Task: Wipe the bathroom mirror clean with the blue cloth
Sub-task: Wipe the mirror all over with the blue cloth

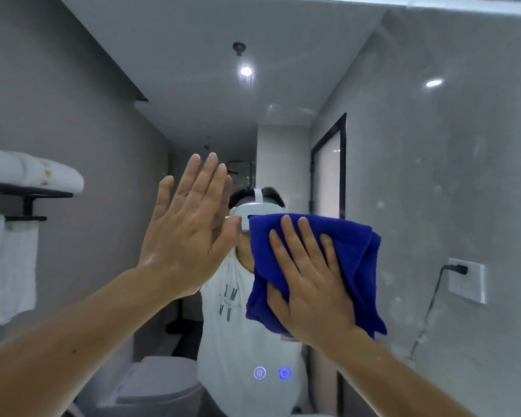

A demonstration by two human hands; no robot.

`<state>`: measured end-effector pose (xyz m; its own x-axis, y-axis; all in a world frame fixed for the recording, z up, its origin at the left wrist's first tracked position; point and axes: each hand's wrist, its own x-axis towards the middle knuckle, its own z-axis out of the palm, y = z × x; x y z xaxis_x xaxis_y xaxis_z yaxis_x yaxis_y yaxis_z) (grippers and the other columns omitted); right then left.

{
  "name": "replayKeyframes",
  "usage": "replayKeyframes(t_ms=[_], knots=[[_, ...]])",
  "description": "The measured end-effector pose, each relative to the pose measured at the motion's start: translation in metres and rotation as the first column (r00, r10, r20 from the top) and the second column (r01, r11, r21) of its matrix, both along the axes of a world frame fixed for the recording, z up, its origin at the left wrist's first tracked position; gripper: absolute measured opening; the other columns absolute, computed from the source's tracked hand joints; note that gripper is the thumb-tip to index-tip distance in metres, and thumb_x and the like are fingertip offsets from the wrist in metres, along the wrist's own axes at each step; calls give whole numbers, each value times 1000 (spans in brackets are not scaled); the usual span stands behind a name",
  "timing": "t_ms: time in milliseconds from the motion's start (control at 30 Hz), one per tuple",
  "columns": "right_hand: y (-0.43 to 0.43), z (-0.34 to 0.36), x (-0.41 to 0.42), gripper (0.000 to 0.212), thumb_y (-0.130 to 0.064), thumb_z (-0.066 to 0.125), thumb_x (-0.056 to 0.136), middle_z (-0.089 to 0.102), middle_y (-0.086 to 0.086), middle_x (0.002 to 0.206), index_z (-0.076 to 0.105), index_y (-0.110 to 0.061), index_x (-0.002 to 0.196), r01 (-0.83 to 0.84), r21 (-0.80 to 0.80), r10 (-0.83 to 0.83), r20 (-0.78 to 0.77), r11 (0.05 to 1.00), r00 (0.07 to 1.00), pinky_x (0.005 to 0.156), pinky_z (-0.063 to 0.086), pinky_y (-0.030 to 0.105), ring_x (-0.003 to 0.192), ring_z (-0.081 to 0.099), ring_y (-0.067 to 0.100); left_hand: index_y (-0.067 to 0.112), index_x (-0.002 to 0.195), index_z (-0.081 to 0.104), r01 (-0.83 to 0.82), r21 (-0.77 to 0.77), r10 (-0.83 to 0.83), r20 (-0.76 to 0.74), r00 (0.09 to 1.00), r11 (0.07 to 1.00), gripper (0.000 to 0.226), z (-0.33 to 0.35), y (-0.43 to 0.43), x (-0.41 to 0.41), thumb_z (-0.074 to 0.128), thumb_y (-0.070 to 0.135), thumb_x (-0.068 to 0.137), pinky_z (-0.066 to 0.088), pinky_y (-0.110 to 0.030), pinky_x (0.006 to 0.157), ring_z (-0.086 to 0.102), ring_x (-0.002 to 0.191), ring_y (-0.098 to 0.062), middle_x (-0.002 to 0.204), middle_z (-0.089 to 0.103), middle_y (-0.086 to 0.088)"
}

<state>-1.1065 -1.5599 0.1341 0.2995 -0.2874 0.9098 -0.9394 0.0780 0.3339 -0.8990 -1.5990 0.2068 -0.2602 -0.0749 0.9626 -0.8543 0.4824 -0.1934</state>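
One folded blue cloth [352,260], pressed to the smeared glass mirror [433,176] by right hand [310,284]; left hand [187,233] raised; both grips released.

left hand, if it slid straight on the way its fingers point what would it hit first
The left hand points up along the mirror, and only bare glass lies above it, so the way looks free. Whether it touches the glass is unclear.

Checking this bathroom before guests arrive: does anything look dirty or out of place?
Yes. The folded white towel on the black rack at left carries yellow-brown stains. The mirror to the right of the blue cloth shows pale spots and smears, so it is not clean there.
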Motion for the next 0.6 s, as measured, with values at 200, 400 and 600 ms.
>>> replayKeyframes(t_ms=[200,400,600], knots=[[1,87,-4,67,-44,29,94,12,3,164,21,-18,155,27,27,-25,-58,999,998,121,5,48,151,6,24,19,156,13,-44,-2,44,-35,998,999,69,19,-19,8,10,55,97,10,-45,117,1,151,-14,165,9,2],[-7,243,1,65,-44,23,100,-6,0,165,1,-22,157,85,-61,-74,160,995,984,120,-2,45,151,-7,21,16,155,15,-21,5,22,-52,998,1000,69,57,-7,17,20,48,95,2,-40,119,-3,151,-13,165,8,1],[-16,215,34,71,-53,21,98,-8,2,165,-2,-20,157,39,-92,-21,192,995,981,121,-6,45,151,-11,21,19,156,6,27,39,-24,-65,998,999,71,84,16,26,17,48,92,-9,-37,120,-16,148,-7,164,-6,5]])
